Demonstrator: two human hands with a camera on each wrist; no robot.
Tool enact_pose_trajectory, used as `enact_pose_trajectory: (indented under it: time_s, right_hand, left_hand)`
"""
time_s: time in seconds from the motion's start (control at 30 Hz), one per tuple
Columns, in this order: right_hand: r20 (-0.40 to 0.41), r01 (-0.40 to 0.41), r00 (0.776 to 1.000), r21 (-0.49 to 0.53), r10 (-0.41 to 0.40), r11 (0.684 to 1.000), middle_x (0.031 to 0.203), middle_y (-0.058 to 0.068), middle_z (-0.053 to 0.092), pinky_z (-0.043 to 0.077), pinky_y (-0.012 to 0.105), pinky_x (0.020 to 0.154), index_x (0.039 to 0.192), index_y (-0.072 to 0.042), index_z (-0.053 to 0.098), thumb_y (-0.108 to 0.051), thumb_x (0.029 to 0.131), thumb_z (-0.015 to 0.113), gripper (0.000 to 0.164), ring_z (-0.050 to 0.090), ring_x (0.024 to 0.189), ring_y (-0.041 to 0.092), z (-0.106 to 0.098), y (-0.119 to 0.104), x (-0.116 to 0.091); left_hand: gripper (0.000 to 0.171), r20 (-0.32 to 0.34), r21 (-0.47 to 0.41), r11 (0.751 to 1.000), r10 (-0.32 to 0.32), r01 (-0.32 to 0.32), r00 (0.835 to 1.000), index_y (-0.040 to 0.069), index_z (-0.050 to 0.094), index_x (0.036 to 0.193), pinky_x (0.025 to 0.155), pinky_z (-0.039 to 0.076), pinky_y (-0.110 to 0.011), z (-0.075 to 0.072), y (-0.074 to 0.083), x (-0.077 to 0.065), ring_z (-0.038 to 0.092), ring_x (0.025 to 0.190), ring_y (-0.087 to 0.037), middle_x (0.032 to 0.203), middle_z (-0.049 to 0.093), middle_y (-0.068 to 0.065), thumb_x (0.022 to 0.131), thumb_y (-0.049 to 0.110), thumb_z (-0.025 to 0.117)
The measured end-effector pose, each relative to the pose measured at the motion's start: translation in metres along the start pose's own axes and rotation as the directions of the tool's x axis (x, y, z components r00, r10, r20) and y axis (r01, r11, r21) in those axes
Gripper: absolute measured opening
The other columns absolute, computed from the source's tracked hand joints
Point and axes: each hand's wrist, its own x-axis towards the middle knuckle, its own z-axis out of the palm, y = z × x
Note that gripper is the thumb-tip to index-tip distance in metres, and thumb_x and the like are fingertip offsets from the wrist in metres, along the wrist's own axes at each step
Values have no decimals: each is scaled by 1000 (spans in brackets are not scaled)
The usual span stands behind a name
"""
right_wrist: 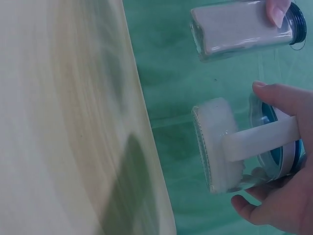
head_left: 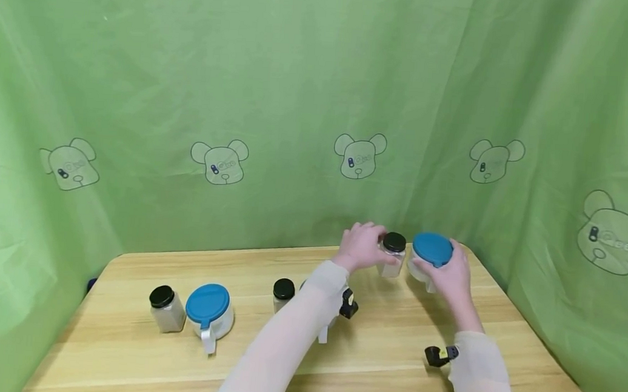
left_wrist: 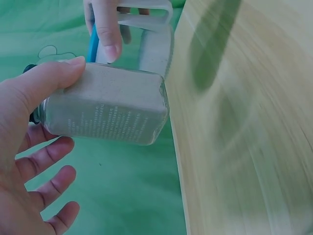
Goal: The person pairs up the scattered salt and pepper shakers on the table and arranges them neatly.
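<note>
Near the table's far right, my left hand grips a square clear jar with a black lid, its thumb on the near side. Pale contents and small printed text on this jar show in the left wrist view. Just to the right, my right hand holds a round clear seasoning pot by its blue lid area. White contents and a pale handle are visible on it in the right wrist view. Both containers hang above the tabletop, side by side and apart.
On the wooden table stand another black-lidded jar and blue-lidded pot at the left. A third black-lidded jar stands mid-table, beside a handled pot mostly hidden by my left forearm. Green curtain hangs behind.
</note>
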Motion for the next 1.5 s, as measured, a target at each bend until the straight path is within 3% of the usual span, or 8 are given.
enact_pose_trajectory:
  time_s: [0.27, 0.8, 1.07, 1.5]
  right_hand:
    - [-25, 12, 1000, -7, -13, 1000, 149, 33, 30, 31, 68, 106, 152, 0, 18, -36, 80, 79, 101, 34, 133, 52, -2, -1, -12]
    - [-23, 43, 999, 22, -43, 999, 154, 32, 24, 28, 71, 106, 155, -4, 14, -38, 80, 79, 104, 30, 135, 55, -8, -2, -28]
    - [-19, 74, 997, 10, -74, 997, 149, 35, 30, 31, 70, 104, 153, 0, 17, -36, 79, 80, 104, 36, 131, 54, -8, 0, -33]
    - [10, 111, 994, -15, -110, 994, 148, 37, 29, 32, 72, 101, 153, 0, 16, -36, 78, 81, 106, 37, 128, 57, -9, 5, -43]
  left_hand:
    - [69, -17, -37, 999, 3, -4, 1000, 28, 62, 124, 83, 42, -27, -1, 3, -7, 51, 95, -8, 107, 64, 13, 68, 65, 77]
    - [65, -30, -18, 999, 34, -35, 999, 29, 64, 119, 79, 41, -25, 2, 6, -28, 52, 93, -8, 104, 65, 14, 68, 67, 76]
    - [65, -47, -40, 999, 28, -30, 999, 28, 65, 118, 77, 42, -24, 8, 8, -35, 51, 91, -8, 100, 64, 14, 67, 67, 76]
    - [60, -68, -58, 998, 34, -38, 997, 28, 66, 114, 84, 42, -25, 20, 9, -45, 53, 95, -6, 101, 66, 13, 69, 65, 76]
